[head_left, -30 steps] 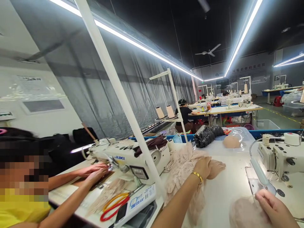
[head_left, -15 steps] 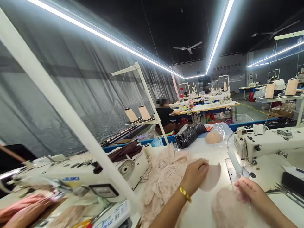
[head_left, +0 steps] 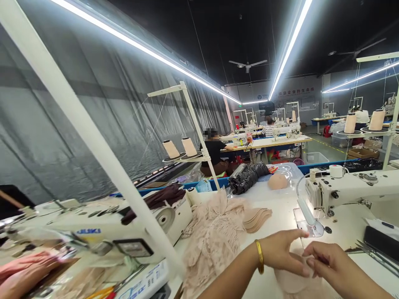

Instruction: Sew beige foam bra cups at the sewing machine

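Note:
My left hand (head_left: 282, 251), with a gold bracelet at the wrist, is over the white table with thumb and index finger spread apart, its thumb touching a thin beige fabric piece (head_left: 291, 280). Close beside it, my right hand (head_left: 327, 259) has its fingers pinched on the edge of that piece. Both hands are just in front of the needle area of the white sewing machine (head_left: 352, 187). A stack of beige curved pieces (head_left: 257, 219) lies left of the machine, beside a heap of beige lace fabric (head_left: 215, 236).
A second sewing machine (head_left: 93, 232) and a slanted white pole (head_left: 93, 133) stand at left, near another person's hand (head_left: 28, 278). Scissors (head_left: 378, 257) and a black case (head_left: 383, 243) lie at right. A black plastic bundle (head_left: 247, 178) is behind.
My left hand has moved right and down from the beige piece near the stack to my right hand, its fingers now spread. The stack of curved pieces is now uncovered.

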`<state>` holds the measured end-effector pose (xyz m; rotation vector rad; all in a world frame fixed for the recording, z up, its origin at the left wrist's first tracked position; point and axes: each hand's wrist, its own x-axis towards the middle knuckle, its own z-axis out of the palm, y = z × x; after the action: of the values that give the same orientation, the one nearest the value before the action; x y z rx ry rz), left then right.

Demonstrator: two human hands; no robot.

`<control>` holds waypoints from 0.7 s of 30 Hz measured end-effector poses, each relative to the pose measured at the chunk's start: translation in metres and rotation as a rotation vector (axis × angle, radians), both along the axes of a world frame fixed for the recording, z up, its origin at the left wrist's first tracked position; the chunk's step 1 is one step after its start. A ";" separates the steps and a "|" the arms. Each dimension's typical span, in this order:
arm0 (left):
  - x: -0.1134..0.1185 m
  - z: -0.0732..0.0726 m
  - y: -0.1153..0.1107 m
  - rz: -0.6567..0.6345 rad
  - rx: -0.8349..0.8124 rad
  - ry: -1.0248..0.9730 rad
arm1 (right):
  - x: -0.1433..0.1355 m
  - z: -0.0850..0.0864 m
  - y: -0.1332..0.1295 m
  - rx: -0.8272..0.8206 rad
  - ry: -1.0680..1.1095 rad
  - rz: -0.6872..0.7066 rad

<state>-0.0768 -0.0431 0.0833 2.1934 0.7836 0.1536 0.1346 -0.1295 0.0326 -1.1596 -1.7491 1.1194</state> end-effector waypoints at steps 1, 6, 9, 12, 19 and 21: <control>0.002 0.005 0.001 -0.080 -0.127 -0.008 | 0.000 0.010 -0.003 0.034 -0.078 0.044; 0.004 0.016 0.007 -0.149 -0.374 -0.095 | 0.007 0.053 -0.009 0.129 -0.339 0.072; -0.004 0.018 0.009 -0.083 -0.232 -0.168 | 0.013 0.061 -0.001 0.411 -0.481 -0.010; -0.015 0.024 0.006 0.068 0.156 -0.234 | 0.013 0.058 0.007 0.895 -0.550 -0.171; -0.035 -0.022 -0.007 0.135 0.823 -0.035 | 0.002 -0.016 0.029 1.137 -0.445 -0.269; -0.033 -0.051 -0.006 -0.055 1.026 0.177 | 0.008 -0.044 0.036 0.837 -0.435 -0.146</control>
<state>-0.1099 -0.0494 0.0318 3.2245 0.8397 0.4069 0.1421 -0.0939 -0.0110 -0.9893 -2.0951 -0.0202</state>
